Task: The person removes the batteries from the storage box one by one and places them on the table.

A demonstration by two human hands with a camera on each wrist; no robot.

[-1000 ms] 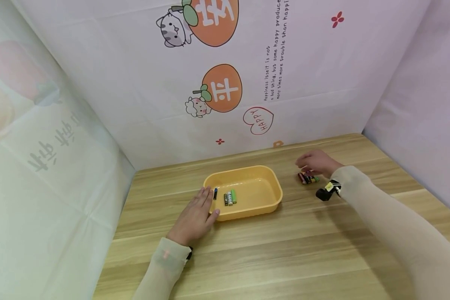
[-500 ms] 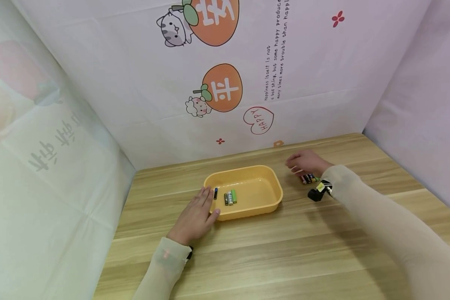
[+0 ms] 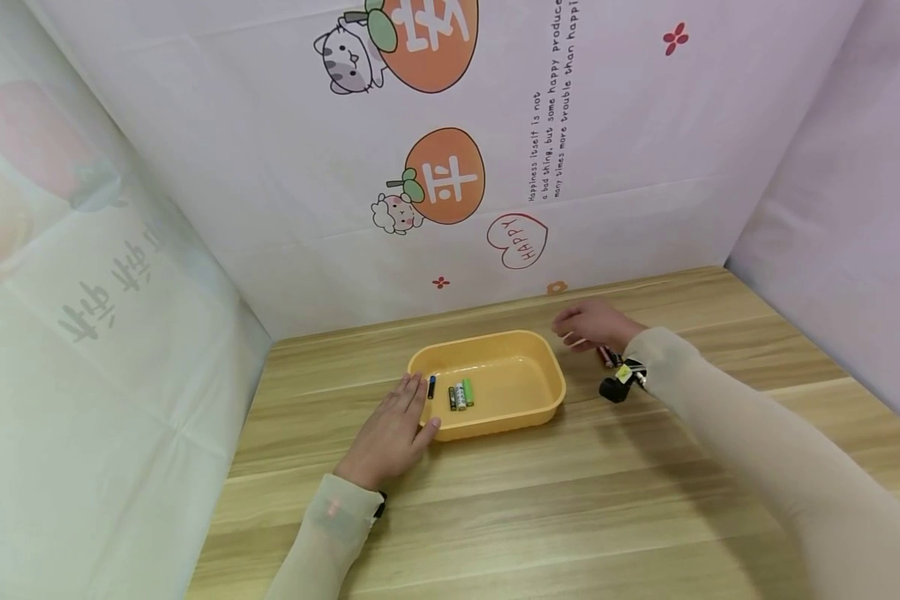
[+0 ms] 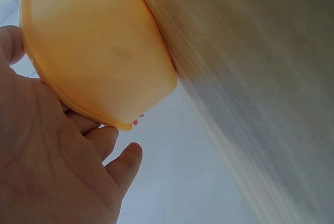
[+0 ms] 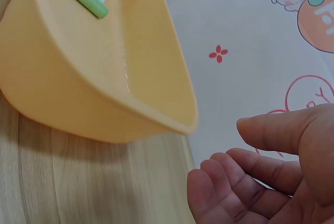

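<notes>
A yellow plastic tray [image 3: 495, 428] stands on the wooden table. My left hand [image 3: 390, 433] rests on its left rim, fingers fairly straight; in the left wrist view the fingertips lie along the rim [image 4: 78, 110]. Inside the tray lie a green battery [image 3: 468, 392], a white one [image 3: 461, 397] and a dark one [image 3: 452, 398] side by side, with a blue-and-black battery [image 3: 431, 387] apart at the left. Just right of the tray hovers my right hand [image 3: 592, 323], fingers loosely bent and nothing between them in the right wrist view. Below its wrist, more batteries [image 3: 607, 357] are partly hidden.
A white printed cloth wall [image 3: 615, 225] rises behind the table [image 3: 510, 517], with further cloth walls at the left [image 3: 120, 375] and right [image 3: 817, 250]. A black wrist camera [image 3: 615, 388] hangs under the right wrist.
My right hand has moved left from above the loose batteries to beside the tray's right end, its forearm now covering more of them. The left hand, tray and batteries inside stay put.
</notes>
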